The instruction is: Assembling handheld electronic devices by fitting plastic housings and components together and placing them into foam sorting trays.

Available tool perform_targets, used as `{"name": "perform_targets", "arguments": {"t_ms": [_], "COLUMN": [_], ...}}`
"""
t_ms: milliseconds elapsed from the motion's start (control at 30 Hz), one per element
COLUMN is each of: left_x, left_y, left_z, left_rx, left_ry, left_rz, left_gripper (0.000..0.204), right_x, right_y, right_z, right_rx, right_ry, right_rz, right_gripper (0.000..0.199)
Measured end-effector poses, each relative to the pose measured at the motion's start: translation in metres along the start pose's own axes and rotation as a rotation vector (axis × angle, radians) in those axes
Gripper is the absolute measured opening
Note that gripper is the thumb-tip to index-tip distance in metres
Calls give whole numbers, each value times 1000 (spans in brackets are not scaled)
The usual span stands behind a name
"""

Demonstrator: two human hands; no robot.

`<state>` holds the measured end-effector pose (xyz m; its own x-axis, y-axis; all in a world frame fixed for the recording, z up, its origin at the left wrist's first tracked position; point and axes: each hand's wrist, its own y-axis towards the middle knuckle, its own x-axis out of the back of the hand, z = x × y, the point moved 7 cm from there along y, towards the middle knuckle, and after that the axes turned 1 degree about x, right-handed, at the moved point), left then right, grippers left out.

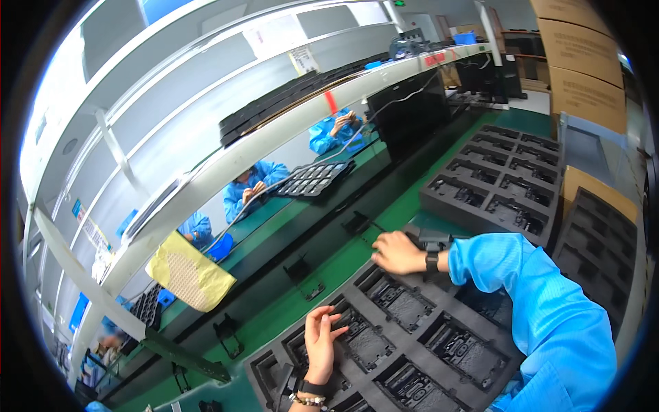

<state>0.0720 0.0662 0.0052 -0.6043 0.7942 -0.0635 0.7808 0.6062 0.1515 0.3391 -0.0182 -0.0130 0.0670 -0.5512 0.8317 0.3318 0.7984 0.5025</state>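
Note:
My left hand (321,343) hovers palm inward over the near left part of a dark grey foam tray (405,334), its fingers apart and nothing in them. My right hand (398,253) is at the tray's far edge, back of the hand up. Its fingers are bent together, and their tips and anything they hold are hidden. Black plastic frame-like parts (461,349) lie in the tray's rectangular pockets. A black band circles each wrist, with a beaded bracelet also at the left. My right sleeve covers part of the tray.
Several black bracket-like parts (305,276) stand along the green bench (338,259). A second filled foam tray (494,175) lies at the far right, beside another dark tray (597,254) and stacked cartons (587,82). Yellow paper (189,273) hangs from the shelf rail. Co-workers in blue sit across the bench.

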Motion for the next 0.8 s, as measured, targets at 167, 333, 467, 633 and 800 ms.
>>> {"name": "perform_targets", "arguments": {"t_ms": [167,333,467,633,800], "left_x": [-53,-82,-101,-113,-121], "left_y": [-69,-212,-254,-276,-293], "left_z": [-104,-168,-192,-212,-226], "left_rx": [-938,-1861,-2101,-2186,-2205], "left_ry": [864,212,79,120,224], "left_rz": [-126,185,192,141,99], "left_gripper": [28,39,40,42,43], "right_x": [35,39,40,36,36], "right_y": [-79,-89,-90,-86,-87], "right_z": [55,49,47,50,45], "right_rx": [152,101,102,164,153], "right_ry": [-19,159,165,131,96], "right_rz": [139,130,89,-40,-24], "right_gripper": [65,63,61,56,52]}}
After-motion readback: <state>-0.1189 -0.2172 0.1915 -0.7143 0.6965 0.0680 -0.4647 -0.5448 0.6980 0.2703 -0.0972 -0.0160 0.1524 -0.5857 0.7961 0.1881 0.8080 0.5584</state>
